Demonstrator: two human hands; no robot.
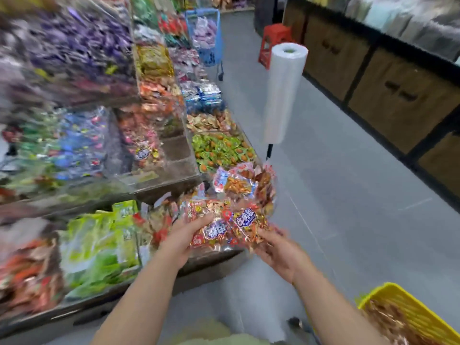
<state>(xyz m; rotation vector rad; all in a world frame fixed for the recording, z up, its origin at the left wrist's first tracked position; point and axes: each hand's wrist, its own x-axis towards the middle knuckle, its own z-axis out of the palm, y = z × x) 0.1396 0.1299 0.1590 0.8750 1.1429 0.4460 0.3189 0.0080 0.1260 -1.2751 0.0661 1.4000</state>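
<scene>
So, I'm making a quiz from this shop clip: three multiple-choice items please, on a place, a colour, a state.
1. Where is the basket? A. lower right B. upper left C. on a shelf
2. The stool is: A. blue B. red C. green
3. The packets are: A. on the floor B. in one hand C. in both hands
Answers: 1 A, it sits in the view's lower right corner; 2 B, plainly red; 3 C, left hand and right hand both hold them.
</scene>
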